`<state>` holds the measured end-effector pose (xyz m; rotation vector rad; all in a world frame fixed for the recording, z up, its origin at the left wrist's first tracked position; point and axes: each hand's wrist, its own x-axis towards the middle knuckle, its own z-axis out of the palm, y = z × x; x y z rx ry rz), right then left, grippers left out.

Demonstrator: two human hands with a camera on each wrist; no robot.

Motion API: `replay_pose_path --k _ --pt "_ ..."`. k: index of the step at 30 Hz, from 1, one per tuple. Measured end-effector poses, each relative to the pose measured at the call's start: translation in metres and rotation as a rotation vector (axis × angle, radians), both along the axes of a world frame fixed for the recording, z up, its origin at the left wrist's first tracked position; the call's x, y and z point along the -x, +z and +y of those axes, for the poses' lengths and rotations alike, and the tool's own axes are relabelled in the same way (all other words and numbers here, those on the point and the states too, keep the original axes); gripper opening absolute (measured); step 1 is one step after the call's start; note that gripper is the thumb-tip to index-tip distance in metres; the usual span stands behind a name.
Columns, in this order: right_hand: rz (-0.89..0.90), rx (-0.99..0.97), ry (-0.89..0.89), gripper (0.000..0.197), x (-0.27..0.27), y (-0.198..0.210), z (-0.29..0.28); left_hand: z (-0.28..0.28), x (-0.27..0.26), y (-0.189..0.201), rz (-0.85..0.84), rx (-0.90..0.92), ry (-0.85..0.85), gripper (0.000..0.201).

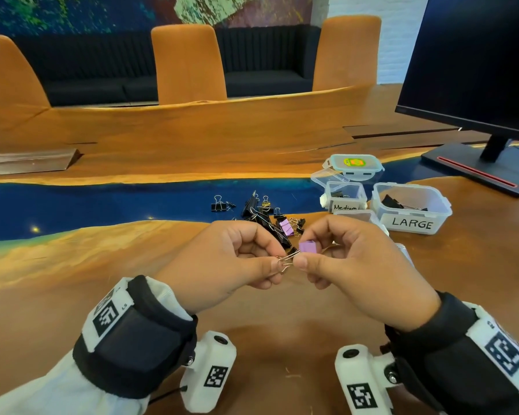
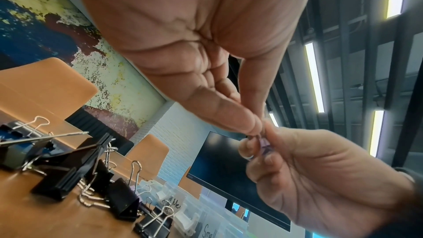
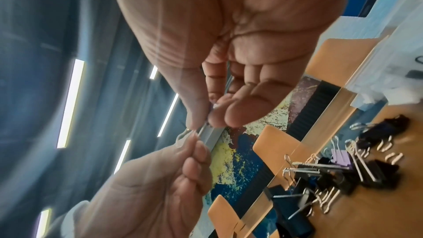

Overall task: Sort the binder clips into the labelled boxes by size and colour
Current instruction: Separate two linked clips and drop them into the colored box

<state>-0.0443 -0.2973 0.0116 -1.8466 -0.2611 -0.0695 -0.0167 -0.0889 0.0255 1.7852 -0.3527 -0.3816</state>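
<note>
On a wooden table (image 1: pixel 138 151) with a blue resin strip, clear boxes hand-lettered "Medium" (image 1: pixel 345 206) and "LARGE" (image 1: pixel 413 224) stand toward the right edge, beside a pile of clips (image 1: pixel 264 217). Above the near edge, the left hand (image 1: pixel 222 259) pinches the wire handle of a purple clip (image 1: pixel 306 246) and the right hand (image 1: pixel 351 259) pinches its body.
</note>
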Motion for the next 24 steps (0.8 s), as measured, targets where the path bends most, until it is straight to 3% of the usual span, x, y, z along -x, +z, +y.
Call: replay_pose_path --k 8,12,17,24 --pt "0.021 0.172 0.029 0.019 -0.005 0.008 0.002 0.003 0.000 -0.008 0.033 0.063 -0.013 0.019" --pt "-0.039 0.575 0.051 0.030 -0.027 0.036 -0.025 0.005 -0.004 -0.013 0.022 0.040 0.091 0.012" --pt "0.057 1.096 0.048 0.030 -0.089 0.064 -0.077 0.012 -0.007 -0.013 0.033 0.040 0.174 0.016" --pt "0.156 1.328 0.022 0.037 -0.138 0.052 -0.098 0.014 -0.009 -0.014 0.034 0.045 0.204 0.016"
